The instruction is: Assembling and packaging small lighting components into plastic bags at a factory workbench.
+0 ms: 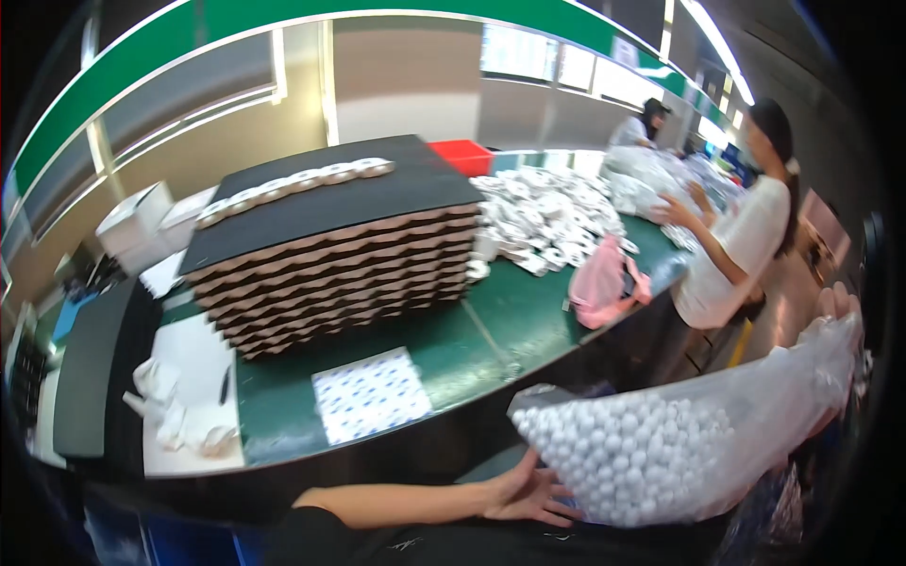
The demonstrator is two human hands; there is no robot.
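A large clear plastic bag (pixel 679 443) packed with several small white balls lies tilted at the lower right, below the table's edge. My left hand (pixel 528 492) presses flat against the bag's lower left side, fingers spread. At the far right my right hand (pixel 838 304) pinches the bag's raised top end.
A green table (pixel 491 349) carries a tall stack of trays (pixel 330 274) under a black sheet, a row of white pieces (pixel 293 184) on top, a white sheet with blue marks (pixel 370 394), a pile of small white parts (pixel 547 217) and a pink bag (pixel 604 283). A person in white (pixel 736 245) stands at the right; another person (pixel 642 123) is behind.
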